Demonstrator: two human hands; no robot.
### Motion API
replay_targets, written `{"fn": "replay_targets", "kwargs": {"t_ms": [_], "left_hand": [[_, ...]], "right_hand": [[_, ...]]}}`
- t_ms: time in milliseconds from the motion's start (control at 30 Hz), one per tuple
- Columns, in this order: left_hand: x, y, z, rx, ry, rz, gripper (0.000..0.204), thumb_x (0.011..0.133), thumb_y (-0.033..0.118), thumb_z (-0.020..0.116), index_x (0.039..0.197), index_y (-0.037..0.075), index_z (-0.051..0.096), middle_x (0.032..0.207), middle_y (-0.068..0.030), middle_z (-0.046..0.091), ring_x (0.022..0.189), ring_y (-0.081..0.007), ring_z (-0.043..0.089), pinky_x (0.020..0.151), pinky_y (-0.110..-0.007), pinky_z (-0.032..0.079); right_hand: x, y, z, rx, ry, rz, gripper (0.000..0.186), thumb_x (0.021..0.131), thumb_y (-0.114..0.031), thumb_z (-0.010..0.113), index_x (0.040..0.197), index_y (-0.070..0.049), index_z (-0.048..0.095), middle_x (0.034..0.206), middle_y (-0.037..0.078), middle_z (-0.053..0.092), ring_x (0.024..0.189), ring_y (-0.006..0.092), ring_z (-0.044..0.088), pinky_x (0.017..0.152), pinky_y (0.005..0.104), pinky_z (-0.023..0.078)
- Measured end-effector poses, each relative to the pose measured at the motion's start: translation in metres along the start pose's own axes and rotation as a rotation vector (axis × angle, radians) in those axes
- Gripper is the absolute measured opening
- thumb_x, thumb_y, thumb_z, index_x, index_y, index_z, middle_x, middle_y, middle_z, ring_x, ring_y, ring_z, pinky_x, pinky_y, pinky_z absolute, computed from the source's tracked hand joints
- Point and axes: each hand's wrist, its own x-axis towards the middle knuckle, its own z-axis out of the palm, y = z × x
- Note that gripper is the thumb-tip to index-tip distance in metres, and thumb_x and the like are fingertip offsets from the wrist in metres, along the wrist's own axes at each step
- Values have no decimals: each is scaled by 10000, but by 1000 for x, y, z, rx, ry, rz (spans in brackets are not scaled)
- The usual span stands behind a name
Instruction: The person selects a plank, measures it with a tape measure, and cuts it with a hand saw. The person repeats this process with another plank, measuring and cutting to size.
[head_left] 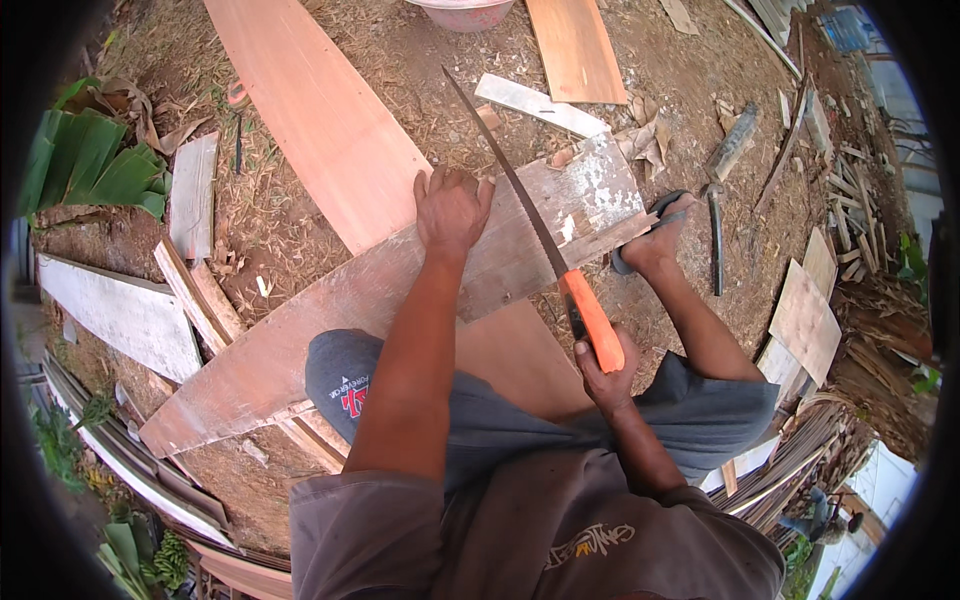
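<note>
A long weathered wooden board [365, 290] with flaking white paint lies slantwise before me, under my left knee. My left hand [452, 212] presses on the board with its fingers bent over the far edge. In my right hand [607, 370] is the orange handle of a handsaw [590, 312], fingers wrapped round it. The dark toothed blade slants up and left across the board's right part, its tip beyond the far edge. Whether the teeth touch the wood I cannot tell. My sandalled foot [655, 235] is beside the board's right end.
A wide reddish plywood strip [320, 125] runs beneath the board. Another plywood piece [575, 50] and a white-painted slat [540, 104] lie beyond. A hammer [716, 240] is right of my foot. A pink basin [465, 14] stands at the far edge. Offcuts [805, 320] are scattered right.
</note>
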Motion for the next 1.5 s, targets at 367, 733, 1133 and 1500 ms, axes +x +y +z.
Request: {"fn": "replay_targets", "kwargs": {"t_ms": [367, 733, 1133, 1500], "left_hand": [[-4, 17, 0, 126, -28, -25, 537, 1023, 436, 429, 895, 43, 772, 859, -208, 730, 886, -335, 685, 1042, -481, 382], [-5, 19, 1, 128, -48, -100, 568, 1024, 484, 412, 962, 64, 789, 954, -180, 746, 1026, -286, 672, 1129, -483, 299], [-7, 16, 5, 133, -1, -7, 554, 1043, 436, 406, 897, 52, 779, 889, -168, 740, 967, -290, 663, 1010, -462, 364], [-8, 14, 6, 96, 25, -34, 552, 1044, 430, 415, 881, 44, 773, 866, -183, 732, 951, -307, 658, 976, -457, 383]], "right_hand": [[16, -14, -23, -63, -158, -81, 236, 880, -209, 761, 890, -7, 639, 679, 106, 622, 596, 222, 613, 603, 367, 492], [-96, 15, -75, -102, -152, -62, 217, 860, -192, 773, 898, -7, 665, 675, 103, 615, 566, 215, 607, 581, 364, 491], [16, -24, -19, -3, -92, -155, 215, 886, -193, 746, 920, -2, 654, 708, 129, 626, 617, 213, 608, 612, 357, 492], [-113, -31, -97, -31, -95, -79, 318, 870, -111, 736, 1155, 28, 703, 770, 122, 691, 645, 183, 674, 650, 326, 538]]}}
